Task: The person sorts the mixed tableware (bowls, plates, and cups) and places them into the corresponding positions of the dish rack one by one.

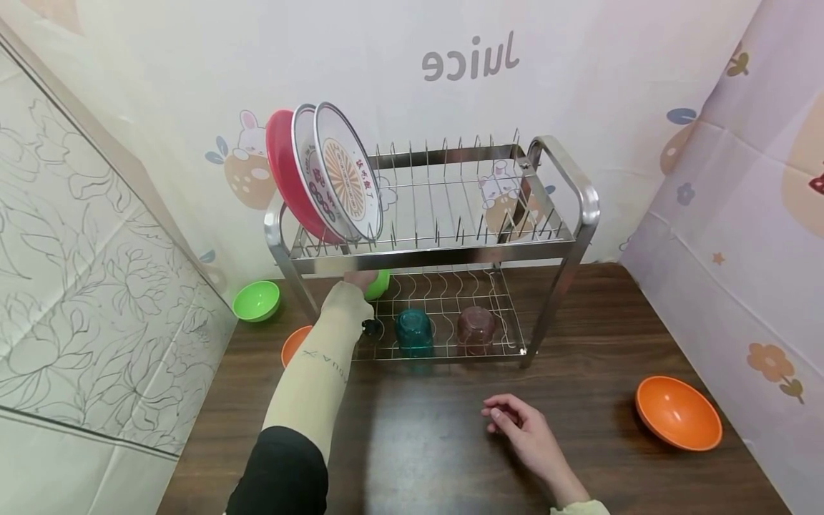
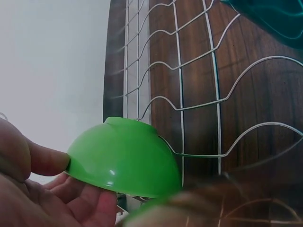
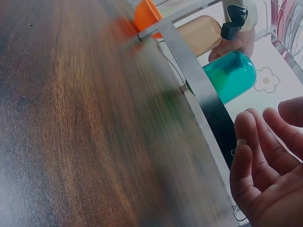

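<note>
My left hand (image 2: 71, 189) reaches under the top shelf of a metal dish rack. It grips the rim of a green bowl (image 2: 120, 156), thumb on one side and fingers on the other. The bowl's foot faces up in the left wrist view. In the head view the rack frame and sleeve partly hide this hand and the green bowl (image 1: 378, 285). The bowl is over the lower wire shelf, near a teal glass (image 1: 414, 332) and an amber glass (image 3: 199, 35). My right hand (image 1: 524, 436), its fingers loosely bent, holds nothing in front of the rack.
Upright plates (image 1: 347, 172) stand at the left of the top shelf (image 1: 444, 250). A pinkish glass (image 1: 476, 329) sits upside down below. Another green bowl (image 1: 256, 300) and an orange bowl (image 1: 295, 345) are at the left; a second orange bowl (image 1: 679, 413) lies at the right.
</note>
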Tool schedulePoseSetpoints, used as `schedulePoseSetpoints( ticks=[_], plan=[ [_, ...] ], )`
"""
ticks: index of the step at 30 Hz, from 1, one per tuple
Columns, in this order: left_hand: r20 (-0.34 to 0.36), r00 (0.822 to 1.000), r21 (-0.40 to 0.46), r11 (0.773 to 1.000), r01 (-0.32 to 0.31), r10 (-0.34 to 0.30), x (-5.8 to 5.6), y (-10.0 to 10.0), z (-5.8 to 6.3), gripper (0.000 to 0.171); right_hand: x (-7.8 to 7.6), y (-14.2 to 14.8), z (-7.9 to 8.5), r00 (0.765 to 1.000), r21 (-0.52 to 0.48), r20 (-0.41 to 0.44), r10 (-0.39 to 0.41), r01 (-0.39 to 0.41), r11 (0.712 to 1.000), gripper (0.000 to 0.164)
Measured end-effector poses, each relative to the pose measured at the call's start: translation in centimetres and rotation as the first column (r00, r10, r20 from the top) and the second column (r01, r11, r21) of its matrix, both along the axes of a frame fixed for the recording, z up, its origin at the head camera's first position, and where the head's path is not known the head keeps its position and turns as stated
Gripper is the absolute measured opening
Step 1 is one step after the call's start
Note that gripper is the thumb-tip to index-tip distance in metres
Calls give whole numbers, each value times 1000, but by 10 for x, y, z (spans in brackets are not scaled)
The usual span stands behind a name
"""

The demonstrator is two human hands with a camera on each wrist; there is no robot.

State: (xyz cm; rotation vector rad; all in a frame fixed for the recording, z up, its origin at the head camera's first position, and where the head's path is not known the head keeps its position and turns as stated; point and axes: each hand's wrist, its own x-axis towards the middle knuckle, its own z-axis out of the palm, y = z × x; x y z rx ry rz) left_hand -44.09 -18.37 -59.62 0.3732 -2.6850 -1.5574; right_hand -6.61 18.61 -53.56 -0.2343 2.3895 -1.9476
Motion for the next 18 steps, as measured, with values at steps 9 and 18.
schedulePoseSetpoints(
  ticks=[9, 18],
  plan=[
    [-45, 999, 54, 998, -18, 20, 20, 5, 14, 77, 2, -1, 1, 1000, -16, -19, -1, 1, 1000, 18],
    [-131, 990, -36, 998, 48, -52, -56, -17, -62, 92, 3, -1, -1, 1000, -43, -15, 15, -16, 999, 19]
  ],
)
